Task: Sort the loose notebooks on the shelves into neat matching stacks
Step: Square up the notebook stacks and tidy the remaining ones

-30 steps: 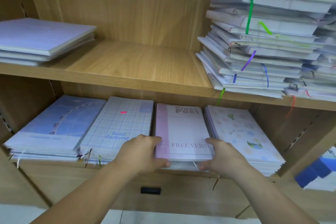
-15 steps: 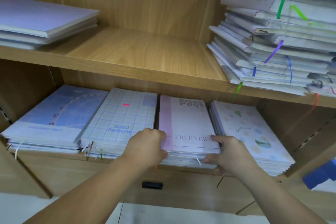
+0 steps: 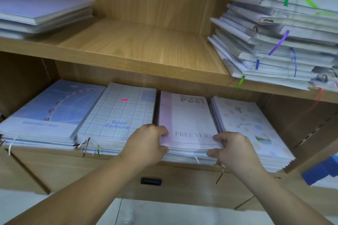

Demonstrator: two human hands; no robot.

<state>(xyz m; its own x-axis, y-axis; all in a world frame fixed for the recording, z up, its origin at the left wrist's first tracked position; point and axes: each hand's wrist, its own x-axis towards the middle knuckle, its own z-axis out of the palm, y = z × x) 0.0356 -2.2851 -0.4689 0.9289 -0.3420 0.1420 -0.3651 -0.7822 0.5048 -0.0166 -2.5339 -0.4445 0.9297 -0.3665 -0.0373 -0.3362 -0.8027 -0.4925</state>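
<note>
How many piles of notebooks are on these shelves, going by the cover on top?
Ferris-wheel cover stack: 1
Good Fortune grid stack: 1
Free Verse pink stack: 1
Cactus-print stack: 1
Plain lavender stack, upper shelf: 1
Untidy mixed pile, upper shelf: 1
Total: 6

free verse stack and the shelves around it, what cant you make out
Head view:
Free Verse stack: title's end hidden by the right hand; lower covers hidden under the top one.
Messy pile, upper right: cut off by top and right edges.
Ferris-wheel notebook: title blurred.
Blue object, lower right: cut off by the edge.
</note>
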